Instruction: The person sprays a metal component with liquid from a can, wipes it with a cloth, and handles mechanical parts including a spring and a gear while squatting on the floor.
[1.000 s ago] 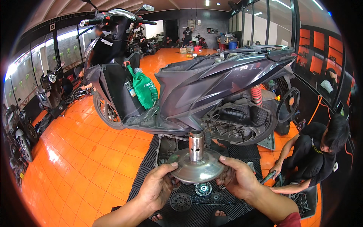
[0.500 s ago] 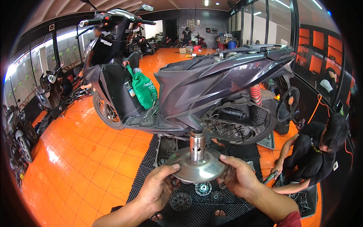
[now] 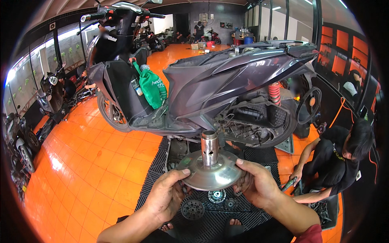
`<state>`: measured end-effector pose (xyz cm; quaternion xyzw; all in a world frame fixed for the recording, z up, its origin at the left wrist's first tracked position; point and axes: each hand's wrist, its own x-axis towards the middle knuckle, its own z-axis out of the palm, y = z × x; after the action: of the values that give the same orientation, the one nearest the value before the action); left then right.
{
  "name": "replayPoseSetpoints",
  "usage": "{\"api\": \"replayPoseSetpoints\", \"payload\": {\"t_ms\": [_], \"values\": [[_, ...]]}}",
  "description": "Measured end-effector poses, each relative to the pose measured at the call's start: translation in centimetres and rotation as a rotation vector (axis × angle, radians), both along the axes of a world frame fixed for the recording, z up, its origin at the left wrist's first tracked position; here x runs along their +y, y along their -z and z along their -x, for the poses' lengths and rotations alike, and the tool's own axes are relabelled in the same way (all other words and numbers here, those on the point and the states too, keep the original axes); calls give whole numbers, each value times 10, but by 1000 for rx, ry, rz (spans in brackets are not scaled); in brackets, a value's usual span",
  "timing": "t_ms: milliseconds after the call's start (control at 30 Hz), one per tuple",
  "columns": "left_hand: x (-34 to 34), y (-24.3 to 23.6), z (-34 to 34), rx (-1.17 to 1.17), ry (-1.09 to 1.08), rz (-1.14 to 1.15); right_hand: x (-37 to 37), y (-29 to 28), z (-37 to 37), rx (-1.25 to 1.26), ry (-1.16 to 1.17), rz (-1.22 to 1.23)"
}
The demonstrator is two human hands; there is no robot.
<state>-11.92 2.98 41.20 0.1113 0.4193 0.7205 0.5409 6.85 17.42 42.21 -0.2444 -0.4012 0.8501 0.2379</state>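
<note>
Between both hands, in front of the scooter, is a shiny metal pulley sheave point(image 3: 210, 178), a wide disc with an upright hollow tube pierced by round holes. My left hand point(image 3: 166, 196) grips the disc's left rim, thumb on top and fingers curled underneath. On the opposite rim, my right hand point(image 3: 261, 186) has the same hold, its fingertips partly hidden below the disc. Under the sheave, a round slotted metal plate point(image 3: 193, 209) and a toothed gear-like part point(image 3: 216, 196) lie on the black mat point(image 3: 162, 190).
A dark scooter point(image 3: 227, 85) stands just ahead, its side mechanism exposed and a green bag point(image 3: 152, 89) hanging at its footwell. At right, a crouching co-worker point(image 3: 336, 158) holds a tool beside a tray of parts point(image 3: 326, 210). Other motorcycles point(image 3: 50, 91) line the left wall.
The whole view has tilted slightly, so the scooter and sheave appear a little higher. Both hands keep their hold on the sheave's rim.
</note>
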Motion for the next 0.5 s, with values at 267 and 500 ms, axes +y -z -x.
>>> {"api": "replayPoseSetpoints", "payload": {"t_ms": [267, 500], "values": [[1, 1, 0, 16, 32, 1, 2, 1, -3, 22, -7, -17], [3, 13, 2, 11, 64, -15, -5, -3, -6, 4, 37, -71]]}}
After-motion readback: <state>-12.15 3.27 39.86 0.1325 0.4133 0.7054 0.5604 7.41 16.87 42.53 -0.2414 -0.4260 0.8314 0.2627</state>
